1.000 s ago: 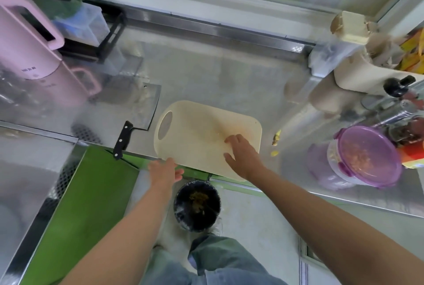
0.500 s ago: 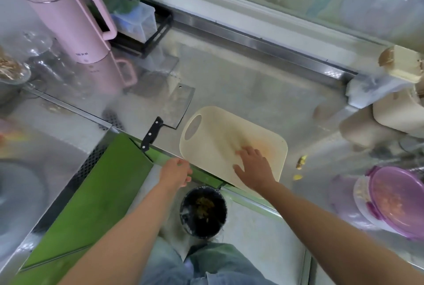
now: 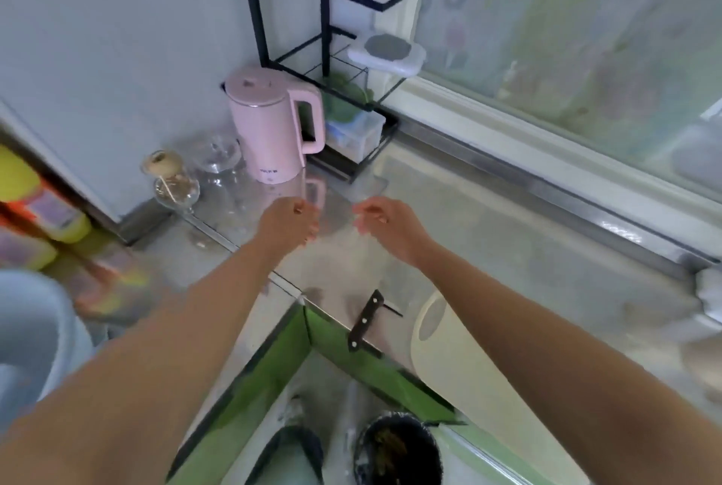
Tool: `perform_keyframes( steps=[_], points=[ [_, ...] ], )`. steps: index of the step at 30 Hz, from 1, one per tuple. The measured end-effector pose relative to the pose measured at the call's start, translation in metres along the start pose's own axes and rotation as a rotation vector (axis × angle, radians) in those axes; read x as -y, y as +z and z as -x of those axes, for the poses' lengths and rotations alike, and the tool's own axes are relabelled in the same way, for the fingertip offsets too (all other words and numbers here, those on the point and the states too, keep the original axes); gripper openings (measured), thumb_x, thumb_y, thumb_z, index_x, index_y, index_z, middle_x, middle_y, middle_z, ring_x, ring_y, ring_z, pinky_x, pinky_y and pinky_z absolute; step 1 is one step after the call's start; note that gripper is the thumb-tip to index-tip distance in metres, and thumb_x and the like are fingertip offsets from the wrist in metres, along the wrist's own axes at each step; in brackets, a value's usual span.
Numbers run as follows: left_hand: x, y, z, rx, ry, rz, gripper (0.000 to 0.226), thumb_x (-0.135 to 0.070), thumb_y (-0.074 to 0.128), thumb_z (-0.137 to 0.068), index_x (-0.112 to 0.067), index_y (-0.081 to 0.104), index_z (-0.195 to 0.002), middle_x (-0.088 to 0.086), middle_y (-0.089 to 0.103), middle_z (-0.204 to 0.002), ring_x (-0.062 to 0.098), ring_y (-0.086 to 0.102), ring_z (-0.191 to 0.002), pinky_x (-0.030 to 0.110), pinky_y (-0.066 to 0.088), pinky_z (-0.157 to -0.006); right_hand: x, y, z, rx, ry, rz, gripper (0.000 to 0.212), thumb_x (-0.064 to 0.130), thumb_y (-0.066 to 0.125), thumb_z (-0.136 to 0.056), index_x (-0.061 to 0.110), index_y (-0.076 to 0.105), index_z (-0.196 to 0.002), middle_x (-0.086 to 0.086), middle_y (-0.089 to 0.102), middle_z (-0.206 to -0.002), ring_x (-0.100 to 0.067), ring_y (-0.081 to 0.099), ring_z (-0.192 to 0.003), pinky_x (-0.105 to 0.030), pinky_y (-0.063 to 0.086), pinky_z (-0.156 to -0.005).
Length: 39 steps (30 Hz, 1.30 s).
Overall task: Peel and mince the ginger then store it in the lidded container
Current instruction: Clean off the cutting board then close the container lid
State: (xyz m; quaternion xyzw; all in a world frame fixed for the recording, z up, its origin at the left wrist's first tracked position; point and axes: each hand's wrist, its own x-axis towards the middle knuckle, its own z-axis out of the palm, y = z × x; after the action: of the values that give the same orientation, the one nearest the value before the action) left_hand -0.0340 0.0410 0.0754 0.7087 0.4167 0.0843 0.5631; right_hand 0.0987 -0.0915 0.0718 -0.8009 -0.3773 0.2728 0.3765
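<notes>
My left hand (image 3: 289,221) and my right hand (image 3: 385,224) hover side by side above the steel counter (image 3: 508,250), in front of the pink kettle (image 3: 269,129). Their fingers hang loosely curled and hold nothing. The cream cutting board (image 3: 449,351) lies at the counter's front edge, partly under my right forearm. A cleaver with a black handle (image 3: 365,322) lies left of the board, its blade pointing away toward my hands. No ginger and no lidded container shows in this view.
A black bin (image 3: 394,449) with peelings stands on the floor below the board. Glasses (image 3: 176,187) stand left of the kettle, and a black wire rack (image 3: 340,66) with boxes stands behind it. Yellow bottles (image 3: 35,207) sit at far left.
Both hands have left the cutting board and risen toward the kettle. The view has swung left, so the purple-lidded container is out of sight.
</notes>
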Motion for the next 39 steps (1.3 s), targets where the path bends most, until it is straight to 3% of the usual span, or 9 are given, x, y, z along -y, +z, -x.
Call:
perform_keyframes(
  steps=[6,13,17,22,25,29,31,34,39],
  points=[
    [-0.080,-0.138,-0.067,-0.119,0.061,0.242,0.025,0.002,0.043,-0.095,-0.006,0.061,-0.080,0.004,0.063,-0.052,0.014,0.055,-0.040,0.012,0.039,-0.040,0.140,0.011,-0.106,-0.035,-0.019,-0.293,0.019,0.000,0.048,-0.094,0.009,0.064,-0.100,-0.009,0.068,-0.086,-0.021,0.063,-0.080,-0.042,0.055,-0.088],
    [-0.167,-0.239,-0.088,-0.560,0.376,0.012,0.024,-0.010,0.045,-0.091,-0.021,0.066,-0.092,0.003,0.071,-0.087,0.019,0.065,-0.066,0.030,0.054,-0.062,0.280,0.002,-0.185,-0.098,-0.242,-0.349,0.014,0.013,0.051,-0.096,0.013,0.063,-0.104,-0.004,0.068,-0.087,-0.013,0.063,-0.072,-0.027,0.050,-0.069],
    [-0.195,-0.281,-0.069,-1.045,0.584,-0.127,0.025,-0.029,0.044,-0.090,-0.014,0.061,-0.083,0.004,0.066,-0.074,0.021,0.058,-0.068,0.028,0.039,-0.060,0.350,-0.001,-0.210,-0.162,-0.430,-0.352,0.032,0.023,0.056,-0.095,0.013,0.054,-0.125,-0.005,0.060,-0.118,-0.016,0.062,-0.097,-0.032,0.055,-0.085],
    [-0.206,-0.312,-0.048,-1.208,0.654,-0.130,0.022,-0.036,0.050,-0.088,-0.018,0.050,-0.075,-0.008,0.050,-0.063,0.016,0.049,-0.063,0.027,0.034,-0.059,0.416,0.000,-0.213,-0.028,-0.492,-0.386,0.080,0.041,0.062,-0.091,0.017,0.017,-0.152,-0.003,0.026,-0.155,-0.018,0.038,-0.135,-0.024,0.045,-0.094],
    [-0.214,-0.316,-0.041,-1.226,0.714,-0.137,0.020,-0.037,0.053,-0.086,-0.019,0.052,-0.096,-0.004,0.060,-0.085,0.013,0.055,-0.073,0.029,0.041,-0.064,0.435,0.000,-0.212,0.036,-0.474,-0.384,0.081,0.040,0.067,-0.088,0.016,0.021,-0.150,-0.007,0.050,-0.136,-0.020,0.055,-0.119,-0.035,0.050,-0.096],
    [-0.232,-0.317,-0.037,-1.152,0.696,-0.161,0.041,-0.039,0.056,-0.089,-0.020,0.047,-0.125,0.000,0.057,-0.109,0.012,0.054,-0.088,0.030,0.042,-0.072,0.449,-0.011,-0.206,0.040,-0.506,-0.452,0.028,0.023,0.054,-0.097,0.012,0.051,-0.122,-0.008,0.063,-0.108,-0.017,0.061,-0.091,-0.030,0.052,-0.076],
    [-0.243,-0.322,-0.035,-1.080,0.677,-0.201,0.042,-0.041,0.055,-0.090,-0.021,0.051,-0.127,0.001,0.061,-0.110,0.018,0.059,-0.095,0.035,0.048,-0.079,0.459,-0.021,-0.202,0.058,-0.489,-0.522,0.018,0.024,0.047,-0.099,0.012,0.056,-0.109,-0.009,0.062,-0.105,-0.017,0.059,-0.088,-0.032,0.052,-0.077],
    [-0.260,-0.326,-0.025,-0.983,0.652,-0.278,0.033,-0.036,0.058,-0.090,-0.021,0.059,-0.119,0.001,0.067,-0.106,0.020,0.063,-0.094,0.036,0.052,-0.080,0.477,-0.031,-0.192,0.108,-0.472,-0.487,0.038,0.044,0.055,-0.094,0.015,0.055,-0.117,-0.004,0.065,-0.105,-0.018,0.062,-0.091,-0.033,0.053,-0.080],
    [-0.290,-0.330,-0.006,-0.918,0.651,-0.098,0.027,-0.029,0.059,-0.087,-0.022,0.059,-0.113,0.002,0.069,-0.089,0.021,0.067,-0.075,0.043,0.058,-0.072,0.511,-0.045,-0.183,-0.024,-0.571,-0.520,0.020,0.006,0.053,-0.092,0.009,0.058,-0.111,-0.014,0.065,-0.110,-0.026,0.063,-0.095,-0.038,0.054,-0.082]
  ],
)
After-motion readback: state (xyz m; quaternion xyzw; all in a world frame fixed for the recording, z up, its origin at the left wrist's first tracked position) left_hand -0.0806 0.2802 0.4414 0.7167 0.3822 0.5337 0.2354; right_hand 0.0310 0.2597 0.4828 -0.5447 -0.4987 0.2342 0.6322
